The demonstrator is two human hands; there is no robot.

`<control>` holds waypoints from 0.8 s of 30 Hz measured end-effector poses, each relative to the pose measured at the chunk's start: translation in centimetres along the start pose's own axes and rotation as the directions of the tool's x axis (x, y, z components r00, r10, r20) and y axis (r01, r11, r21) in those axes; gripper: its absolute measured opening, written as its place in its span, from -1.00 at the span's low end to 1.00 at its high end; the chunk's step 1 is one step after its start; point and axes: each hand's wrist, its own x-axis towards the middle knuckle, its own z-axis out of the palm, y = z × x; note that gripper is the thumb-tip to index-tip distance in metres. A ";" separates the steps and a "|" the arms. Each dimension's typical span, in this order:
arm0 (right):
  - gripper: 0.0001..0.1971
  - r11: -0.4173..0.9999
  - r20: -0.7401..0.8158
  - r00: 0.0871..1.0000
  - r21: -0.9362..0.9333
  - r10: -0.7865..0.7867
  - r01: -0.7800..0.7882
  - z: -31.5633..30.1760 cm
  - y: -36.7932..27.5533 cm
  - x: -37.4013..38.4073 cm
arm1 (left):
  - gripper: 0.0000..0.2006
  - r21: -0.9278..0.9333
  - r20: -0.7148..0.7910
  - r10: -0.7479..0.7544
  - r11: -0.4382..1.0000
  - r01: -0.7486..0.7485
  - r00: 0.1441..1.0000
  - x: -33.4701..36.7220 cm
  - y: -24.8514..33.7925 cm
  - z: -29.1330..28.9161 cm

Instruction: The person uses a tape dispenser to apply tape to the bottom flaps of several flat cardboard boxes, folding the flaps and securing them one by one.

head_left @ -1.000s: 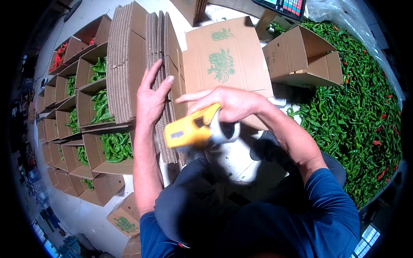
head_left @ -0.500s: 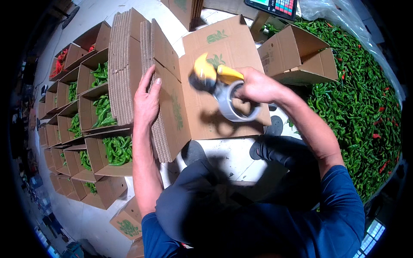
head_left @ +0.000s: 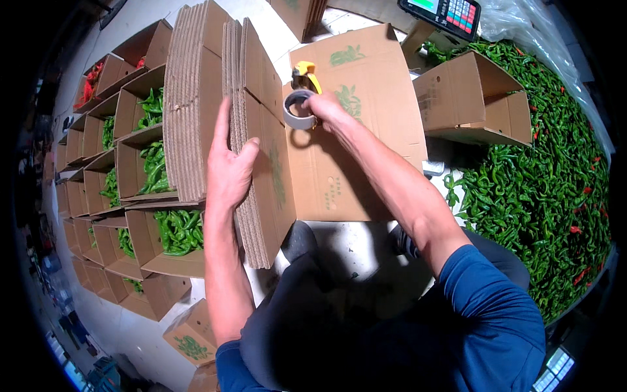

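Observation:
My right hand (head_left: pixel 326 111) is closed round a yellow tape dispenser (head_left: pixel 305 69) with a roll of clear-grey tape (head_left: pixel 297 121) on it. The dispenser is over the crease of an unfolded brown carton (head_left: pixel 385 124) printed with green plants. One panel of that carton (head_left: pixel 264 157) stands up along its left side, beside a stack of flattened cartons (head_left: pixel 234 78). My left hand (head_left: pixel 230 166) rests against this stack, index finger stretched along the cardboard edges and thumb apart. How the other left fingers lie is hidden.
A thicker cardboard stack (head_left: pixel 186 111) stands farther left, beside rows of open boxes (head_left: pixel 134 170) with green and red peppers. A large heap of green peppers (head_left: pixel 548 222) fills the right, an open carton (head_left: pixel 450 88) at its edge. A scale (head_left: pixel 450 14) stands behind.
My right hand has carried the tape dispenser left and away from me to the carton's crease. My left thumb has spread from the fingers. The view has shifted slightly.

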 end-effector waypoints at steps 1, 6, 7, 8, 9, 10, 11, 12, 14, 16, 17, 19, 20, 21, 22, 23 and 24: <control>-0.77 0.990 -0.005 0.998 -0.130 -0.061 0.059 1.4 -1.4 -1.1 | -0.19 -0.016 -0.039 -0.035 0.999 0.034 0.999 -0.5 -0.2 -0.5; -0.40 0.810 0.249 0.917 -0.435 -0.312 0.394 0.6 -1.3 1.7 | -0.14 -0.064 0.022 -0.087 0.994 0.088 0.996 0.3 -0.3 0.3; -0.40 0.825 0.294 0.943 -0.487 -0.154 0.287 1.7 -3.1 -0.1 | -0.14 -0.044 -0.020 -0.052 0.998 0.051 0.998 -0.3 -1.3 -0.7; -0.45 0.789 0.380 0.913 -0.510 -0.151 0.342 1.5 -4.1 -1.0 | -0.14 -0.043 -0.022 -0.045 0.998 0.044 0.999 -0.4 -1.4 -0.9; -0.48 0.766 0.408 0.902 -0.533 -0.140 0.360 1.0 -4.0 -1.2 | -0.14 -0.045 -0.020 -0.036 0.998 0.035 0.999 -0.3 -1.4 -1.0; -0.50 0.740 0.429 0.894 -0.558 -0.129 0.375 0.2 -3.8 -1.3 | -0.14 -0.051 0.003 -0.077 0.996 0.078 0.997 -0.4 -0.8 -1.0; -0.51 0.713 0.451 0.884 -0.579 -0.123 0.395 -0.4 -3.7 -1.2 | -0.15 -0.053 0.026 -0.113 0.992 0.114 0.993 -0.2 -0.2 -0.9; -0.58 0.733 0.421 0.901 -0.579 -0.108 0.358 -0.8 -2.5 -0.8 | -0.15 -0.065 0.037 -0.124 0.990 0.126 0.992 0.1 -0.1 -0.8; -0.61 0.684 0.536 0.814 -0.509 -0.224 0.523 -2.3 1.2 -1.6 | -0.15 -0.090 0.058 -0.152 0.984 0.157 0.987 0.3 -0.1 -0.6; -0.40 0.680 0.603 0.785 -0.519 -0.138 0.518 -1.0 4.0 -6.7 | -0.15 -0.072 -0.015 -0.063 0.996 0.061 0.998 -0.1 -1.3 -1.2; -0.29 0.676 0.606 0.762 -0.465 -0.227 0.571 -1.2 5.4 -9.0 | -0.14 -0.076 -0.041 -0.009 0.997 0.006 0.999 0.0 -1.7 -0.9; -0.22 0.684 0.640 0.764 -0.519 -0.086 0.512 -2.0 6.1 -11.2 | -0.15 -0.025 -0.008 -0.030 0.999 0.029 1.000 -0.1 -0.9 -0.8; -0.21 0.700 0.654 0.752 -0.497 -0.086 0.512 -2.3 5.9 -11.2 | -0.15 0.012 -0.006 -0.015 1.000 0.015 1.000 0.0 -0.9 -0.8; -0.20 0.716 0.668 0.739 -0.475 -0.085 0.512 -2.6 5.4 -10.8 | -0.16 0.048 -0.004 0.003 0.999 -0.003 1.000 0.0 -1.0 -0.8; -0.19 0.730 0.705 0.709 -0.478 -0.012 0.488 -2.7 4.8 -10.1 | -0.17 0.093 -0.013 0.047 0.995 -0.046 0.999 0.4 -1.4 -0.9; -0.20 0.727 0.705 0.709 -0.494 0.013 0.478 -2.5 4.8 -9.9 | -0.17 0.139 -0.019 0.092 0.986 -0.088 0.996 0.5 -1.6 -1.1; -0.19 0.723 0.706 0.708 -0.479 -0.020 0.498 -2.2 5.2 -10.4 | -0.17 0.044 0.007 -0.012 0.999 0.012 1.000 0.1 -1.5 -1.5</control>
